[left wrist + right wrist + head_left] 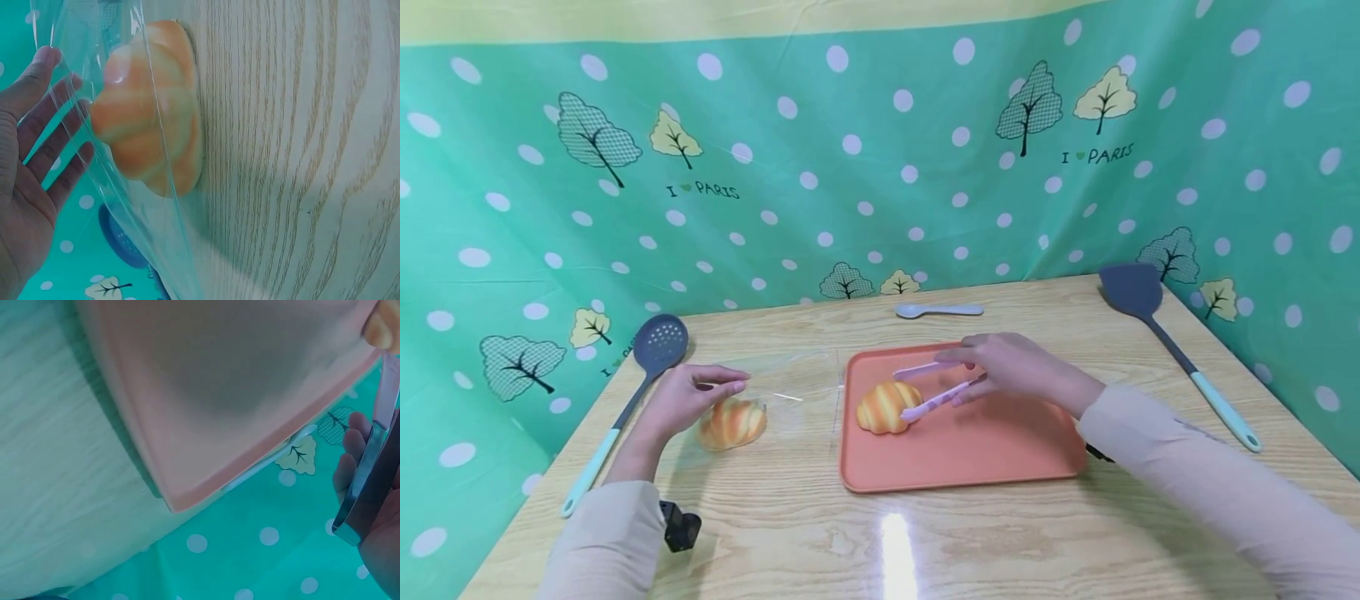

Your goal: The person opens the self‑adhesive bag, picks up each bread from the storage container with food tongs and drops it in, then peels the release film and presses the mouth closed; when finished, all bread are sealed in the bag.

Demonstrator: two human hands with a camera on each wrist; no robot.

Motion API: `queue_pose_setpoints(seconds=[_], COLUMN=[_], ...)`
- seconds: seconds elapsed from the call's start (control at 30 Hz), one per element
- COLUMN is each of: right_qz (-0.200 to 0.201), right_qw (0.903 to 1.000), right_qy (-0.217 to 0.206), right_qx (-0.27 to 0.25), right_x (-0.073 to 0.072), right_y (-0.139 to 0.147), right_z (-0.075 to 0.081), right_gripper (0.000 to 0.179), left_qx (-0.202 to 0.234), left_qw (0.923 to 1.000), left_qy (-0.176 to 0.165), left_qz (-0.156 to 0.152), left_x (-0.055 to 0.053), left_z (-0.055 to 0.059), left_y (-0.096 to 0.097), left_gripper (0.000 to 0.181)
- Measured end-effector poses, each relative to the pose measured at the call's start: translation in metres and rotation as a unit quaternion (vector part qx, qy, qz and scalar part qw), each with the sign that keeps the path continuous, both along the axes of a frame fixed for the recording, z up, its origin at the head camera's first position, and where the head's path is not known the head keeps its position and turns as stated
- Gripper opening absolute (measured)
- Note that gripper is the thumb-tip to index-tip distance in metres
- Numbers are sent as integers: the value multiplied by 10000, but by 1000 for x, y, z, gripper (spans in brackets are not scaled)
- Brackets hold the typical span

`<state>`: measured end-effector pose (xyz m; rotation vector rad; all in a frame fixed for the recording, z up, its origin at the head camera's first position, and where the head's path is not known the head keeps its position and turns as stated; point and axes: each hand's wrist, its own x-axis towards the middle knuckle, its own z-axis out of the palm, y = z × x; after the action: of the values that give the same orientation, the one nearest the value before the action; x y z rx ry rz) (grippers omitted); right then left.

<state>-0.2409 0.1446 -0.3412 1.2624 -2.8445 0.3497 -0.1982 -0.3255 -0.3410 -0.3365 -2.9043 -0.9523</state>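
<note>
My left hand [688,396] pinches the edge of a clear plastic bag [797,396] lying on the table's left half. Inside the bag is a croissant [733,423], seen through the film in the left wrist view too, where the croissant [150,112] lies beside the fingers. With my right hand [1000,367] I grip metal tongs with lilac tips [936,402]. Their tips are spread at the right end of a second croissant [887,407], which sits on the left part of a coral tray [977,454]. In the right wrist view, the tongs [369,481] show their metal bend in the palm.
A slotted skimmer [660,342] lies at the left edge of the table, a dark turner [1135,292] at the right edge. Behind the tray is a small pale spoon [940,310]. A green dotted curtain [865,167] hangs round the table.
</note>
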Motion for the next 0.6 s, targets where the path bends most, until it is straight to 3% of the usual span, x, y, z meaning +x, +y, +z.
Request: queue_pose_setpoints(seconds=[0.4,0.6], right_qz=[276,99], right_qw=[9980,9990], right_qy=[120,-90], right_qx=[548,434], right_x=[-9,-9], right_y=[-11,-15], right_z=[7,7], right_gripper=[65,61], left_qx=[-11,19], left_qw=[10000,10000], left_qy=[48,42], left_qz=[-29,-35], left_x=[-1,-1], left_z=[1,1], left_y=[2,2], left_gripper=[27,26])
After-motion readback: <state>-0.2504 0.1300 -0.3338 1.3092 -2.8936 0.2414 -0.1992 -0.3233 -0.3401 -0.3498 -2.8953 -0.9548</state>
